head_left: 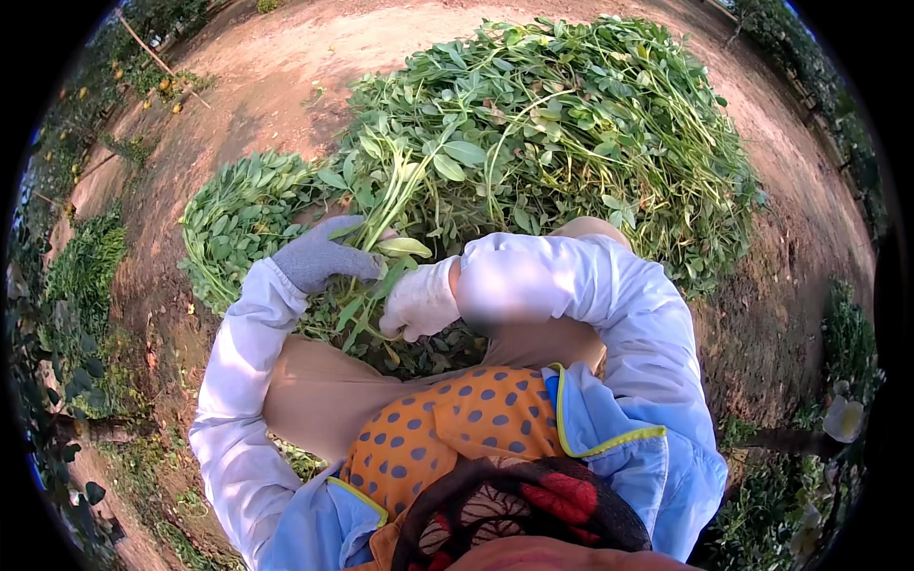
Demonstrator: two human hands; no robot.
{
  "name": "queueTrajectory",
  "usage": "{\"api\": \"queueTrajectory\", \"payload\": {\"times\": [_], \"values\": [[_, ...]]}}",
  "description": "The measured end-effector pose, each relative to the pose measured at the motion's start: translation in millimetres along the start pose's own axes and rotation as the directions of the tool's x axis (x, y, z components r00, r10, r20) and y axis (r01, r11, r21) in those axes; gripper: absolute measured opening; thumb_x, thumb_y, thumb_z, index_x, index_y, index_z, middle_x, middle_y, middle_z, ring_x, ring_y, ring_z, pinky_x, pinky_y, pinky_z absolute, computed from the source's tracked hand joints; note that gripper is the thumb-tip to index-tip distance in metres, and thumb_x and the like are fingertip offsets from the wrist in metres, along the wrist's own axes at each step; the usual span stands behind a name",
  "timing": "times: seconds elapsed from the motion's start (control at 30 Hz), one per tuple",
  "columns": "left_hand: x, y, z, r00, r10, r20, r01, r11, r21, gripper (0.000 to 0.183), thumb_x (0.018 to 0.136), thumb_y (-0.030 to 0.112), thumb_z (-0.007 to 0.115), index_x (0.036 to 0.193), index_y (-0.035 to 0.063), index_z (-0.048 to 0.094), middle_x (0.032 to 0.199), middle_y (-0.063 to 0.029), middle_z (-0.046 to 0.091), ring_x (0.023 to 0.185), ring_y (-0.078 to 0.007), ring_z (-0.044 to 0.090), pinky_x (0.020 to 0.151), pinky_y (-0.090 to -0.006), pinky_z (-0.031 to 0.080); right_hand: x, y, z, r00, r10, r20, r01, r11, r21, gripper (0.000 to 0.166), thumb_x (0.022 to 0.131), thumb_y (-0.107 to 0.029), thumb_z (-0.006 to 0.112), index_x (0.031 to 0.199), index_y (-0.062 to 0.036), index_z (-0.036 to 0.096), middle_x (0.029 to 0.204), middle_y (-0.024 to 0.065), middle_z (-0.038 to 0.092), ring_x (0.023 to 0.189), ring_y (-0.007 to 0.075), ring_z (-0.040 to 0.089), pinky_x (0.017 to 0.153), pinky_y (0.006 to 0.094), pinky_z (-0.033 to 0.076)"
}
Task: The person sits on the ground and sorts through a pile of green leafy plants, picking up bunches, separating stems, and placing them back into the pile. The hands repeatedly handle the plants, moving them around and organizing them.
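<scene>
My left hand [325,255], in a grey knit glove, grips a bunch of leafy green stems [391,196]. The stems fan up and away from the fist, with a pale yellowish leaf beside the thumb. Below it, my right hand [423,301], in a white glove, is curled with its fingertips at the lower leaves and a thin stem [368,325] of the same bunch. Both hands are close together above my parted knees. Behind them rises a large heap of cut leafy plants [557,135]; its near edge is partly hidden by my right sleeve.
A smaller pile of leafy plants [246,214] lies at the left, its stems bent round. More loose greenery lies between my legs. Bare reddish soil [285,93] surrounds the heaps. Bushes with orange fruit or flowers [168,86] and a thin pole [146,43] stand at far left.
</scene>
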State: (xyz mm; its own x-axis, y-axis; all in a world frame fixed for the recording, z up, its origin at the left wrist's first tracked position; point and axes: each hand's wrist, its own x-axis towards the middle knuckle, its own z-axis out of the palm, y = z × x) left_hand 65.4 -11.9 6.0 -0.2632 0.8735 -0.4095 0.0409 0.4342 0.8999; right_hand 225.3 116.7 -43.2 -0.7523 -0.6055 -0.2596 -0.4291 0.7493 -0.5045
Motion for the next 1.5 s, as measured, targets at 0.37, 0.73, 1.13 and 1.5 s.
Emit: {"api": "queueTrajectory", "payload": {"times": [0.37,0.73,1.13,1.5], "values": [[-50.3,-58.8,-166.0,0.485,0.269,-0.832,-0.8,0.522,-0.298,0.03,0.105,0.026,0.045,0.115,0.0001,0.055,0.072,-0.0053,0.059,0.053,-0.0072,0.049,0.045,-0.0187,0.041,-77.7,66.8,-50.0,0.621,0.228,-0.75,-0.367,0.93,-0.021,0.029,0.089,-0.029,0.064,0.111,-0.0097,0.065,0.1,0.0139,0.064,0.095,0.0358,0.063,0.083,0.045,0.05],[-68.1,-72.3,-151.8,0.443,0.224,-0.868,-0.772,0.588,-0.242,0.03,0.104,0.025,0.047,0.116,-0.0009,0.055,0.077,-0.0076,0.061,0.055,-0.0101,0.051,0.046,-0.0197,0.043,-184.4,176.6,-87.2,0.248,0.751,-0.612,-0.553,0.629,0.546,0.033,0.087,-0.03,0.066,0.102,-0.002,0.073,0.082,0.0127,0.073,0.075,0.0211,0.07,0.076,0.0327,0.054],[-114.0,-67.2,-136.4,0.398,0.201,-0.895,-0.755,0.626,-0.195,0.031,0.103,0.024,0.05,0.118,-0.002,0.055,0.082,-0.0101,0.062,0.057,-0.0132,0.054,0.048,-0.0207,0.045,-106.5,240.0,-128.8,0.262,0.963,-0.058,0.637,-0.127,0.761,0.017,0.095,-0.022,0.063,0.092,-0.0056,0.06,0.069,0.0028,0.061,0.061,0.0143,0.061,0.059,0.033,0.059],[-116.6,-55.9,-125.3,0.415,0.237,-0.879,-0.758,0.624,-0.19,0.032,0.102,0.024,0.053,0.12,-0.0029,0.055,0.087,-0.0124,0.064,0.059,-0.0161,0.056,0.049,-0.0217,0.048,-67.7,240.7,-169.8,0.069,0.824,-0.562,0.493,0.462,0.738,0.028,0.097,-0.034,0.059,0.099,-0.0068,0.065,0.071,-0.0012,0.056,0.058,0.0107,0.053,0.066,0.0276,0.056]]}}
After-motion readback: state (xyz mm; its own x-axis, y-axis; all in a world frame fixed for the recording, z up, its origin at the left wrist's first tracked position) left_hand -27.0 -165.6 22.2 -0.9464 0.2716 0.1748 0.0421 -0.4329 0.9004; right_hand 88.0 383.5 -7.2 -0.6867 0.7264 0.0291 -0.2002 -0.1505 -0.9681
